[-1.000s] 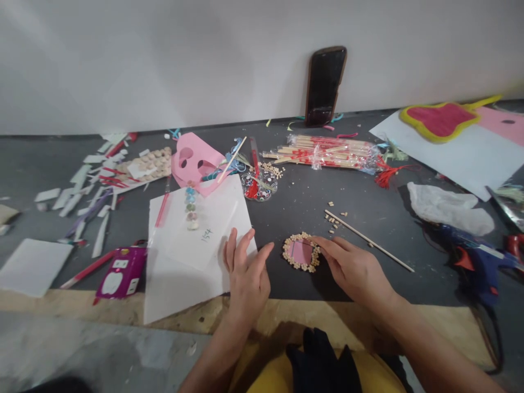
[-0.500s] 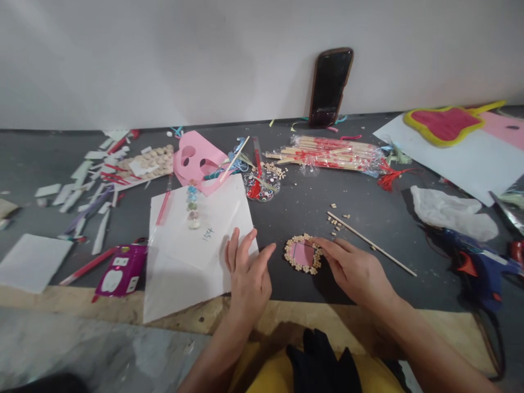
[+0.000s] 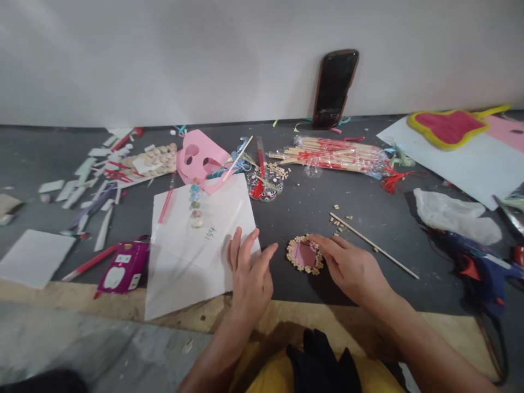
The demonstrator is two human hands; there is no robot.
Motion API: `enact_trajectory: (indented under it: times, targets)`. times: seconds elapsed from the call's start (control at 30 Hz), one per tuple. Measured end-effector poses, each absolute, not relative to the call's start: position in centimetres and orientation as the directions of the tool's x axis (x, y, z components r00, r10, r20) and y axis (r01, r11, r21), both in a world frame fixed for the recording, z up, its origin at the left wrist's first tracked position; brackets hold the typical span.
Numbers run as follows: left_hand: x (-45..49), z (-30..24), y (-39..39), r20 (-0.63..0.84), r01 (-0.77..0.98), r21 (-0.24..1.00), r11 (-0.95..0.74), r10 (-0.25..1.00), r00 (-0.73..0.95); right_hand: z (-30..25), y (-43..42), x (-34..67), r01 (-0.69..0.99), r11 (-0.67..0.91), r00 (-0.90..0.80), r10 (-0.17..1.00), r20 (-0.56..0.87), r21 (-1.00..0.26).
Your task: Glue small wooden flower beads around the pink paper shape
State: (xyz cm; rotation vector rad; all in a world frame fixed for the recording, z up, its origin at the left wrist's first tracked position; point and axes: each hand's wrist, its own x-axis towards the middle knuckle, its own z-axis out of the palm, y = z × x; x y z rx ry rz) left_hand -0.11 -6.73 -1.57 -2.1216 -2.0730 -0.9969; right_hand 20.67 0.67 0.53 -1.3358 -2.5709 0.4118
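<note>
A small pink disc point(image 3: 303, 255) lies on the dark table, ringed with little pale wooden pieces clustered like flowers. My right hand point(image 3: 355, 267) is closed at its upper right rim, thumb and forefinger together. Whatever is in that pinch is too small or hidden to make out. To the disc's left, my left hand point(image 3: 250, 273) hovers or rests over the right edge of a white sheet point(image 3: 184, 289), fingers spread and holding nothing. Several loose wooden bits point(image 3: 338, 222) and a thin wooden stick point(image 3: 374, 245) lie just beyond my right hand.
A blue glue gun point(image 3: 478, 267) and crumpled white plastic point(image 3: 454, 215) are at right. Packaged sticks point(image 3: 335, 153) lie at the back, below a phone point(image 3: 335, 87) leaning on the wall. Pink cut paper point(image 3: 202, 155), a purple box point(image 3: 125, 267) and scraps point(image 3: 84, 169) occupy the left.
The whole view has shifted slightly to the right. My right hand stays at the disc's rim, and the pink disc looks slightly tilted or turned. My left hand keeps its spread pose.
</note>
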Motion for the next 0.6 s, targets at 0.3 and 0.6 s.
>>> enact_trajectory:
  times: [0.3,0.6]
  targets:
    - [-0.1,-1.6,-6.7,0.443,0.894,0.429,-0.127,0.892,-0.086,0.4,0.6,21.0,0.751,0.529,-0.545,0.834,0.083,-0.395]
    - [-0.1,-1.8,-6.7,0.442,0.901,0.415,-0.123,0.893,-0.081,0.8,0.6,22.1,0.729,0.488,-0.422,0.873,0.246,-0.481]
